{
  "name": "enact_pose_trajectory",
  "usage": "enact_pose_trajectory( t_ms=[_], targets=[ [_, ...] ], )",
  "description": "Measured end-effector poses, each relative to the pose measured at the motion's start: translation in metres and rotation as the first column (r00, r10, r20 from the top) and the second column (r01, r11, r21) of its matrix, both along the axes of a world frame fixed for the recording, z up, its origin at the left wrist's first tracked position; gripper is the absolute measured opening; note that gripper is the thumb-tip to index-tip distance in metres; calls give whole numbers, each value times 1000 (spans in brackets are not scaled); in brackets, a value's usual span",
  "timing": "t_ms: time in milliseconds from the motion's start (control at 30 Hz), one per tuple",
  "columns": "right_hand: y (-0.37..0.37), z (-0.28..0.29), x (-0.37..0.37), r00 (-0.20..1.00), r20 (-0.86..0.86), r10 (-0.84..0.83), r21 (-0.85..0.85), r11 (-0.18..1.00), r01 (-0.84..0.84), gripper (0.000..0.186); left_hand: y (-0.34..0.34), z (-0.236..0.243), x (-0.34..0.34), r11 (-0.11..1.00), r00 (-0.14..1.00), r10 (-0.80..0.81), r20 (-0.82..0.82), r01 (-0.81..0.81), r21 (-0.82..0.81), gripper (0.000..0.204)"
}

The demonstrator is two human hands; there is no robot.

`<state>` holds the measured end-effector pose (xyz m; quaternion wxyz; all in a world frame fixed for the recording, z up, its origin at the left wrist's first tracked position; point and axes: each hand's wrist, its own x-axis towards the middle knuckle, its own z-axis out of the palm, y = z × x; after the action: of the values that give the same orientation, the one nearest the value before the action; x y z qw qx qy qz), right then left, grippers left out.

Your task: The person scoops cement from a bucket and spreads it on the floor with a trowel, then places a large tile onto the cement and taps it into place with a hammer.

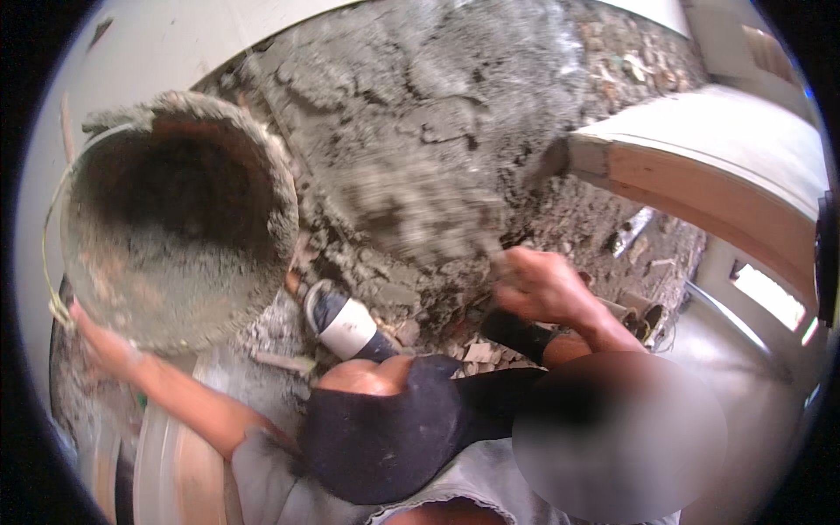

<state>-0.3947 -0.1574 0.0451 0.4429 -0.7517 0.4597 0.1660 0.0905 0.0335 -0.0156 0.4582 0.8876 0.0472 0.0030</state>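
My left hand (pixel 105 341) grips the lower left edge of a mortar-crusted bucket (pixel 175 289), beside its thin handle. The bucket is tilted, its dark inside mostly bare of mortar except for residue. My right hand (pixel 534 280) is closed on the handle of a tool, likely a trowel, whose blade is lost in the motion blur of a clump of grey mortar (pixel 420 210). Wet, uneven mortar (pixel 402 70) covers the floor beyond. My bent legs show below, with one foot in a dark and white shoe (pixel 341 324).
A pale step or ledge (pixel 691 122) with a wooden-looking face juts in at the right above rubble (pixel 639 79). Short pipes (pixel 634 315) lie beside my right arm. A white wall (pixel 105 44) runs along the top left, and a smooth grey floor (pixel 735 341) shows at the right.
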Motion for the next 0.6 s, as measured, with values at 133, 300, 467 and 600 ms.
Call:
enact_pose_trajectory(
  t_ms=[133, 300, 467, 600],
  targets=[
    [19, -8, -34, 973, -169, 157, -506, 834, -222, 26, 30, -33, 56, 999, 999, 23, -32, -24, -37, 65],
    [-13, -19, -47, 972, -232, 26, -413, 903, -123, 23, 51, -53, 87, 984, 980, 102, -171, -124, -125, 63],
    [-105, -36, -13, 990, -87, 107, -165, 979, -120, 27, 46, -51, 85, 973, 986, -11, -167, -28, -228, 66],
    [-142, -69, 22, 920, -170, 354, -298, 871, -391, 41, 50, -27, 58, 982, 956, -128, -264, 86, -166, 81]
  ],
)
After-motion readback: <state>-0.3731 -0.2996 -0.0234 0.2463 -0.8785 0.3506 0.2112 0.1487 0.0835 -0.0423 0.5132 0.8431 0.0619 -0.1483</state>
